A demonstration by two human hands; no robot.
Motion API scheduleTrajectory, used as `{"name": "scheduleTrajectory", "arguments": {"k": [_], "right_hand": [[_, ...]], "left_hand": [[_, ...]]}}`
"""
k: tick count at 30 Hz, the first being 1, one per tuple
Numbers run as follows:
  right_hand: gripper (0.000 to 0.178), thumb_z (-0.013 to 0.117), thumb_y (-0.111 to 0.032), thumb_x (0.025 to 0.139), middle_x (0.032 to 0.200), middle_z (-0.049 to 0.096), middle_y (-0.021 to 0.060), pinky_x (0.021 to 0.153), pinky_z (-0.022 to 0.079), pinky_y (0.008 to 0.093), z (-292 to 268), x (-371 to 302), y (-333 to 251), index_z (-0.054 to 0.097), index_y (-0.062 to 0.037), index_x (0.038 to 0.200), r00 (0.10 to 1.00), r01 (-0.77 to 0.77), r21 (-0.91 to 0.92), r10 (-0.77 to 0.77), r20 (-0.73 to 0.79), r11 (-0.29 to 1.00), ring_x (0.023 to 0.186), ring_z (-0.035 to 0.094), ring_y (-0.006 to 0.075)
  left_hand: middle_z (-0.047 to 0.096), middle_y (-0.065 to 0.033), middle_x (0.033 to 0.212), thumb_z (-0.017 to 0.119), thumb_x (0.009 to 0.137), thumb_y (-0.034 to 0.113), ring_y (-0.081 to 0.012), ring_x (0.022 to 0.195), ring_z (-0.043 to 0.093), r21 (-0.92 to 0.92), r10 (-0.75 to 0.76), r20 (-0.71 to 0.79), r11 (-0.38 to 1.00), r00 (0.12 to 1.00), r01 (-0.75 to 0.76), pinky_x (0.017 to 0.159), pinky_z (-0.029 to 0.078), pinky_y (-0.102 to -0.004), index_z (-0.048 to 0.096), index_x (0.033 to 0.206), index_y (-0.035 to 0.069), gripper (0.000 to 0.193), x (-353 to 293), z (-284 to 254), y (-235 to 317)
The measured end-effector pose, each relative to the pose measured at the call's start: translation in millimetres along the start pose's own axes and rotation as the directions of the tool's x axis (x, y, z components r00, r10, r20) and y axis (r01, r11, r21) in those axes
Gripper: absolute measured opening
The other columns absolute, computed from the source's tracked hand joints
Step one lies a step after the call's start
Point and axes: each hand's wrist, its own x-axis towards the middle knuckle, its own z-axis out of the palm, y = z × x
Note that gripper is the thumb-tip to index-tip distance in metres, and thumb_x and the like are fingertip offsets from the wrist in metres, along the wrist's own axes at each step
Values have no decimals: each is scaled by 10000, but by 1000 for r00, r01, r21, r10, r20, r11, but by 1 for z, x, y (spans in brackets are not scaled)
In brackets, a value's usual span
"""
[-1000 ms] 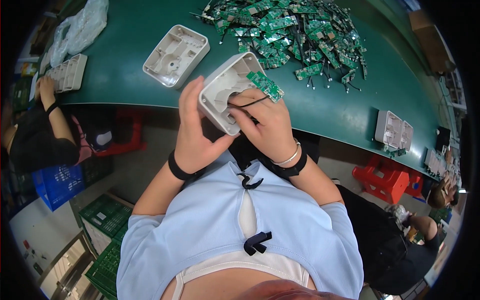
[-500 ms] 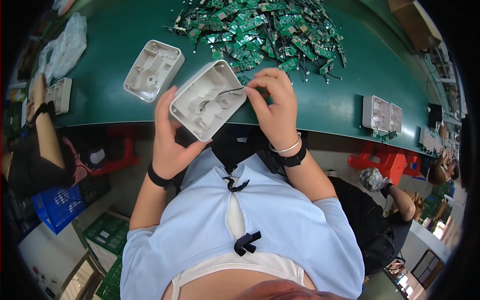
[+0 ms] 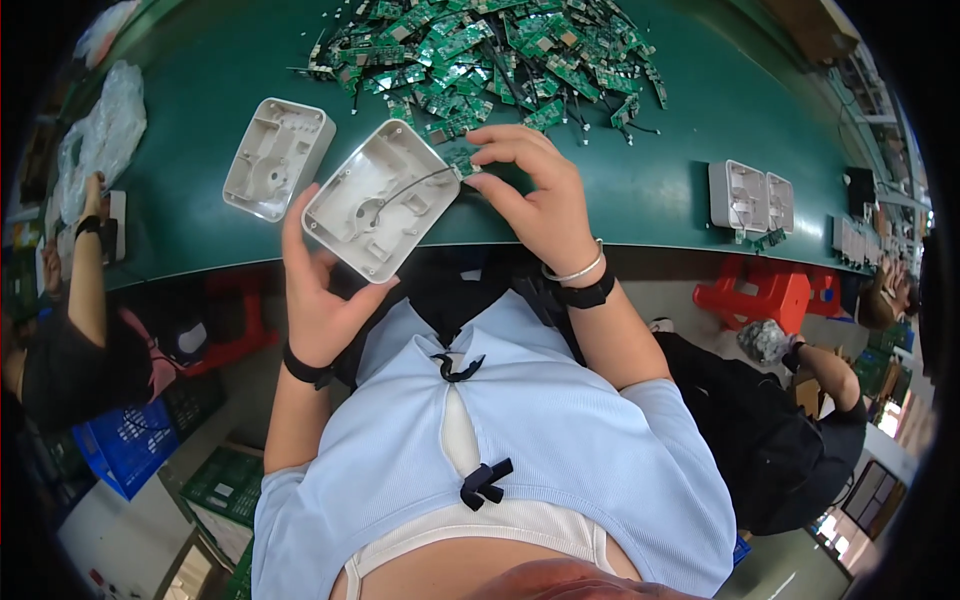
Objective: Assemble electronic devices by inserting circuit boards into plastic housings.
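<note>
My left hand (image 3: 325,310) grips a white plastic housing (image 3: 372,235) from its left and lower sides, open face up and tilted. Inside are ribs, screw posts and a round hole. A thin dark wire (image 3: 408,184) runs from that hole across the cavity to a small green circuit board (image 3: 462,163) at the upper right rim. The thumb and index fingertips of my right hand (image 3: 535,195) are at the board's outer edge, one on either side of it. Left of the held housing lies a second, similar white housing (image 3: 277,160) on the green table (image 3: 620,190).
A big heap of green circuit boards (image 3: 480,60) with black leads covers the far middle. Two joined white cases (image 3: 750,197) stand at the right. A clear plastic bag (image 3: 105,135) lies at the far left, beside a co-worker's arm (image 3: 88,270). A red stool (image 3: 755,290) stands below the table edge.
My right fingers have gone from pinching the wire to the circuit board's edge. More of the wire shows across the housing. The whole view has shifted slightly.
</note>
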Motion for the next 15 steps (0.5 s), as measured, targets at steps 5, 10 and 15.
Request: {"name": "scheduleTrajectory", "arguments": {"k": [5,10,15], "right_hand": [[210,795,5,849,1063,749,83,897,550,407,-9,1,-29,743,-62,1041,965,185,5,-182,189,983,1018,711,284],[189,812,-49,851,1034,734,57,872,535,405,6,-3,-52,745,-85,1023,910,229,-7,-212,356,973,1007,695,283],[168,810,-75,857,1025,732,35,895,521,389,9,-12,-52,746,-94,1011,881,222,5,-203,426,975,1005,683,270]], "left_hand": [[379,-195,1577,883,738,-28,-305,1378,561,93,6,-7,996,1000,-5,1096,528,-436,217,1635,16,1118,0,1,-1],[396,-190,1550,896,732,-7,-311,1356,574,436,157,18,888,987,-149,1100,519,-441,211,1631,12,1131,-1,-4,-6],[405,-183,1535,900,733,2,-315,1357,569,231,148,-15,963,989,-140,1100,519,-448,211,1629,11,1130,-2,7,-8]]}}
